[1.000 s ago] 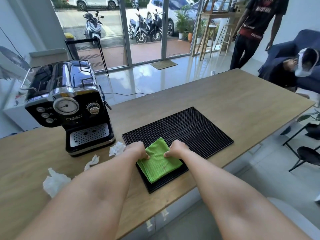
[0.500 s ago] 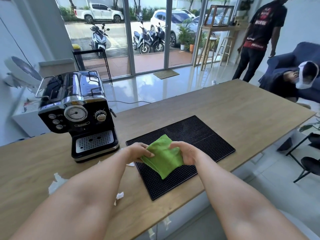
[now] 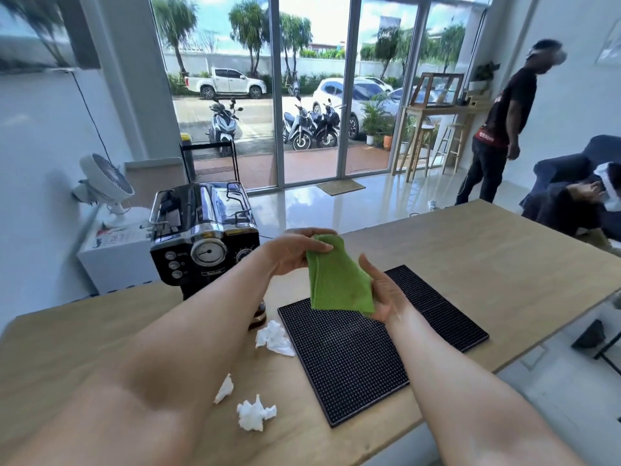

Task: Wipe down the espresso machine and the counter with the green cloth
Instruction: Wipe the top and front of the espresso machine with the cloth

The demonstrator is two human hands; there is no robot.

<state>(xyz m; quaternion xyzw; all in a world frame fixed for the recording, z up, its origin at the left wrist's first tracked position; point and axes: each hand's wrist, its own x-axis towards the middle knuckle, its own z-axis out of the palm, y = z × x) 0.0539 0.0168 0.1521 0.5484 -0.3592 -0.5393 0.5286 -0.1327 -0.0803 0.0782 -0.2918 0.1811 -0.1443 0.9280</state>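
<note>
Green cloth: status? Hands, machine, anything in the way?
Left hand pinches green cloth at top; right hand supports it below, held above the black mat. Espresso machine untouched. Crumpled tissues litter the counter.

Reference landmark: black rubber mat (image 3: 376, 344) on the worktop (image 3: 487, 264). Beyond and to the right of the mat, the worktop surface is bare and open to a hand. To the left of the mat, three crumpled tissues (image 3: 274, 338) lie scattered on the wood. Behind those, left of the mat's far corner, the espresso machine (image 3: 201, 237) stands upright and blocks passage.
</note>
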